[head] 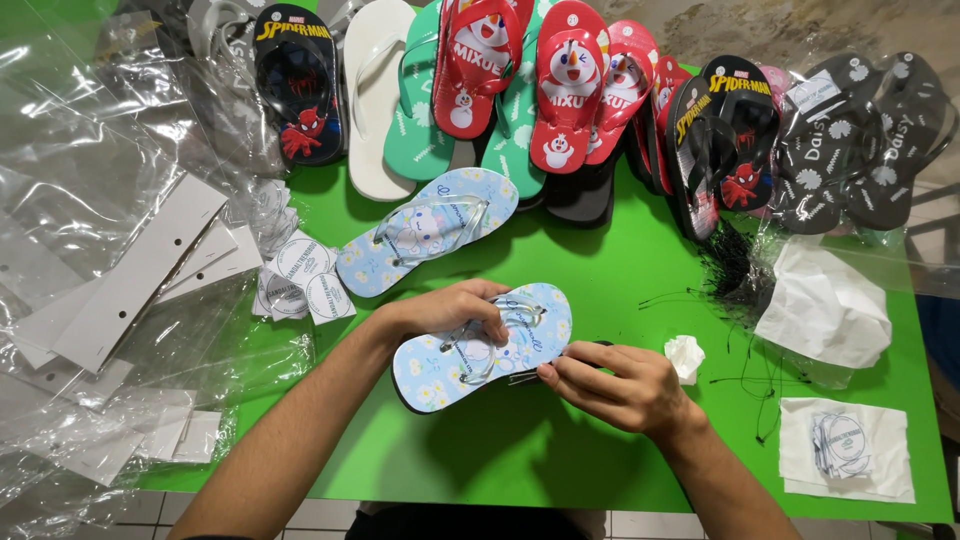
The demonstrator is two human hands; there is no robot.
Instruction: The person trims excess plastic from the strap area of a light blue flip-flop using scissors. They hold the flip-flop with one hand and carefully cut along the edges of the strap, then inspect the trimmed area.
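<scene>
- Two bare forearms come into the picture from the lower edge, without any sleeve on the part that is visible.
- The left hand [452, 308] wears no glove, no ring and no bracelet that can be seen.
- The right hand [612, 385] is also without glove, and its wrist carries no watch or band.
- The fingernails on the fingers [556, 376] of the right hand are short and have no polish.
- Between the two forearms, at the lower edge, a small part of dark clothing is visible; its kind cannot be told.
</scene>
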